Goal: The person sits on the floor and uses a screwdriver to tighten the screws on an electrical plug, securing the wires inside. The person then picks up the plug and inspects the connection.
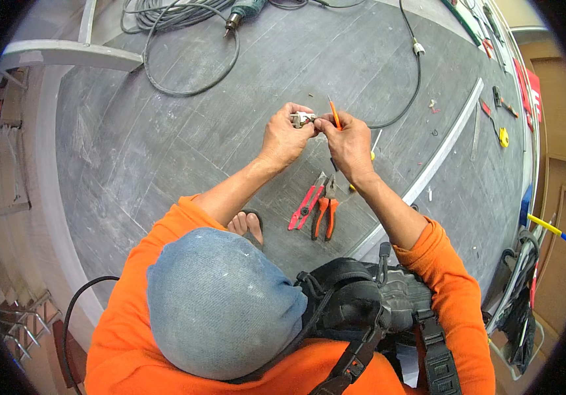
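Observation:
My left hand (285, 135) is closed around a small white electrical fitting (302, 119), which looks like an opened plug or socket; its inside is too small to make out. Right beside it, my right hand (348, 143) pinches the end of a black cable (394, 122) at the fitting. A slim orange pencil-like tool (335, 115) with a pointed tip sticks up between the right fingers. Below the hands, on the grey floor, lie a red utility knife (306, 205) and combination pliers (325, 212) with orange and black handles, side by side.
A drill (246, 9) and a coiled grey cable (194, 91) lie at the far left, near a metal frame (75, 55). A long metal strip (446, 146) crosses the floor at right. Beyond it are a tape measure (504, 137) and several hand tools. My foot (246, 226) is near the pliers.

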`<state>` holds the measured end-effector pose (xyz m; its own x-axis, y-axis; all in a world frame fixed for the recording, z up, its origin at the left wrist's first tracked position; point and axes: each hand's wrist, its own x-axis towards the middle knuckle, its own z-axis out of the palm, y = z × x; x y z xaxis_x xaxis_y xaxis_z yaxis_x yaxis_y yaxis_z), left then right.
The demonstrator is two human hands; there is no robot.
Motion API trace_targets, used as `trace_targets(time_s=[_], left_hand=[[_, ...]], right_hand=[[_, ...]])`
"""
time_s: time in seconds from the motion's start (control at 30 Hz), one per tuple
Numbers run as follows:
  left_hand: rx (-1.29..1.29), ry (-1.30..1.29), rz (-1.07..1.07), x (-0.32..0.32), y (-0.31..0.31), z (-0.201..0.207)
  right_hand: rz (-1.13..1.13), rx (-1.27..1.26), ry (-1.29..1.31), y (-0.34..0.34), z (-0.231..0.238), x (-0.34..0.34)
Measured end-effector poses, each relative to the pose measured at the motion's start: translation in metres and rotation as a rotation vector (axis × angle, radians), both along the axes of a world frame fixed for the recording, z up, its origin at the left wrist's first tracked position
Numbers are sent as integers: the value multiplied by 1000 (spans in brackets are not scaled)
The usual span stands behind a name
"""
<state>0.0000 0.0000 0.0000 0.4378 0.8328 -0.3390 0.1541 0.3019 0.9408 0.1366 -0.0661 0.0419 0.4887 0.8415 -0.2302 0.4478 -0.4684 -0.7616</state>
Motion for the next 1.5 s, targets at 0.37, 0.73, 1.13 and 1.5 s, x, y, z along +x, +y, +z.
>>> trace_targets(time_s=[0.37, 0.73, 1.13, 1.5], left_hand=[[219, 159, 28, 2, -9, 14], [331, 190, 79, 6, -11, 14], [333, 182, 80, 9, -16, 16], [337, 175, 42, 6, -17, 21]], right_hand=[[-40, 72, 93, -3, 3, -1], [-59, 94, 82, -8, 3, -5], [68, 104, -138, -9, 12, 1], [53, 6, -126, -5, 19, 0]])
